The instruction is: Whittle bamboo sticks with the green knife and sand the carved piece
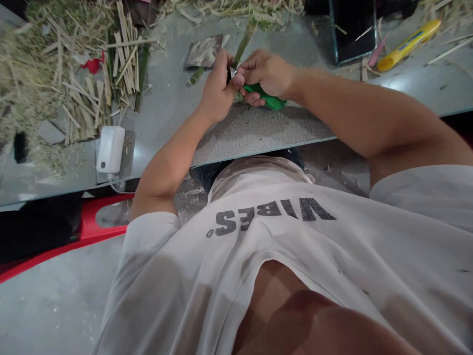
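Note:
In the head view, my left hand (220, 91) is closed around a greenish bamboo strip (246, 43), which sticks up and away from me between both hands. My right hand (271, 74) is wrapped around the green handle of a knife (274, 101). A bit of shiny metal shows where the fingertips meet, against the strip; most of the blade is hidden by the fingers. Just beyond my left hand lies a worn, greyish flat piece (205, 52), with a short green bamboo piece (195, 76) beside it.
Shavings (33, 84) and a pile of split sticks (86, 106) cover the table's left side. A white charger (110, 149) with a cable sits near the front edge. At right lie a phone (354, 32) and a yellow box cutter (409, 45). A red chair (92, 217) stands at lower left.

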A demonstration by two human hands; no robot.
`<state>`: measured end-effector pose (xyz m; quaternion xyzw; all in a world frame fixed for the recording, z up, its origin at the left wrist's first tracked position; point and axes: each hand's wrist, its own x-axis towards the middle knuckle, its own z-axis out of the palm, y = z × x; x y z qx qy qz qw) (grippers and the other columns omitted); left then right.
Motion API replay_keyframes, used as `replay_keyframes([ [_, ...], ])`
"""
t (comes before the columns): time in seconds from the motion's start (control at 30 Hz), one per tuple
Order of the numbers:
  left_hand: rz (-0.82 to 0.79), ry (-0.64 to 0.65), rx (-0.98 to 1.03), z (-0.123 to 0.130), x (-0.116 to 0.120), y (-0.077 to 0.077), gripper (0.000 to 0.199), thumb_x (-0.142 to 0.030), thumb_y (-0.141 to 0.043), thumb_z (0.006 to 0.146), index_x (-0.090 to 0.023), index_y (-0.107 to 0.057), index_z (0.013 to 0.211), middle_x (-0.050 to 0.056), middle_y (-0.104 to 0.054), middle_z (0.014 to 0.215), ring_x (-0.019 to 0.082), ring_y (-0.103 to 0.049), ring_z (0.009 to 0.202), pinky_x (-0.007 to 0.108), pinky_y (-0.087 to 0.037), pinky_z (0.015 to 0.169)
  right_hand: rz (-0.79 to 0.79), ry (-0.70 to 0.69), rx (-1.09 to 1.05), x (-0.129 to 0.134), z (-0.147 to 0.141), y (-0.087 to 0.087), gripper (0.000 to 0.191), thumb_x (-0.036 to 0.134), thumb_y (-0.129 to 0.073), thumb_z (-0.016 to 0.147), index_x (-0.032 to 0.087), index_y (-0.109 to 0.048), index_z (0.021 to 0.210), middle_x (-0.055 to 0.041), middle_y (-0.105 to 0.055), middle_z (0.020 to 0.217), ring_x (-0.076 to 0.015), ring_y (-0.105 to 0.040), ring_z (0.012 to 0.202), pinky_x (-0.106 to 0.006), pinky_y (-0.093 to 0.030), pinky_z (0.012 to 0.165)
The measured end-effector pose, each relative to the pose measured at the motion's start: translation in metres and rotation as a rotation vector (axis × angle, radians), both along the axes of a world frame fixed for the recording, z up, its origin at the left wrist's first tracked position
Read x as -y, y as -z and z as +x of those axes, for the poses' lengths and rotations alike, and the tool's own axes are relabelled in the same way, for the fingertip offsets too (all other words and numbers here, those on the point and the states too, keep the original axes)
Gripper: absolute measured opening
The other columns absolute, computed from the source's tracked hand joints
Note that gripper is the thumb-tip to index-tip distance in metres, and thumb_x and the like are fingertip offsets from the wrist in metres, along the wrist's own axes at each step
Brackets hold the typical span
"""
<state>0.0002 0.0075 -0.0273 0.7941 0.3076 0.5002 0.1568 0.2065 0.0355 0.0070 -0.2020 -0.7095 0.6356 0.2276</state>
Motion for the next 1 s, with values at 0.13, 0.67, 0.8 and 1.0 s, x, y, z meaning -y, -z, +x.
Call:
replay_keyframes([
  [0.13,-0.011,-0.001,0.122,0.003,-0.002,0.0,0.065,-0.091,-0.043,0.118,-0.028,-0.048,0.103,0.0,-0.051,0.09,0.023,-0.065,0.071,0.038,-0.051,0.068,0.068,0.101,-0.024,0.006,-0.006,-0.001,0.071,0.09,-0.05,0.099,0.022,-0.059,0.083,-0.0059,-0.043,0.06,-0.0165,-0.048,0.051,-0.038,-0.036,0.06],
  [0.67,0.237,-0.202,-0.238,-0.003,-0.002,0.002,0.064,-0.062,0.014,0.124,-0.026,-0.039,0.118,0.001,-0.046,0.098,0.019,-0.069,0.075,0.031,-0.053,0.064,-0.007,0.004,-0.101,0.009,-0.002,-0.004,0.058,0.06,-0.073,0.118,0.017,-0.057,0.083,-0.0011,-0.045,0.06,-0.0118,-0.044,0.047,-0.021,-0.039,0.044],
  [0.8,0.183,-0.142,-0.145,-0.003,-0.008,0.003,0.05,-0.067,-0.007,0.129,-0.03,-0.035,0.11,0.001,-0.044,0.093,0.023,-0.068,0.072,0.034,-0.052,0.066,-0.049,0.08,-0.216,0.012,-0.009,-0.002,0.062,0.054,-0.084,0.119,0.014,-0.056,0.081,-0.0002,-0.046,0.062,-0.0104,-0.043,0.046,-0.02,-0.041,0.036],
  [1.0,0.121,0.033,0.01,-0.007,-0.024,0.016,0.05,-0.079,-0.033,0.126,-0.032,-0.038,0.111,0.002,-0.042,0.094,0.023,-0.048,0.071,0.039,-0.051,0.066,-0.116,0.035,-0.206,0.01,-0.008,-0.001,0.041,0.026,-0.075,0.117,0.012,-0.057,0.082,-0.0003,-0.045,0.06,-0.0113,-0.042,0.044,-0.02,-0.042,0.035],
])
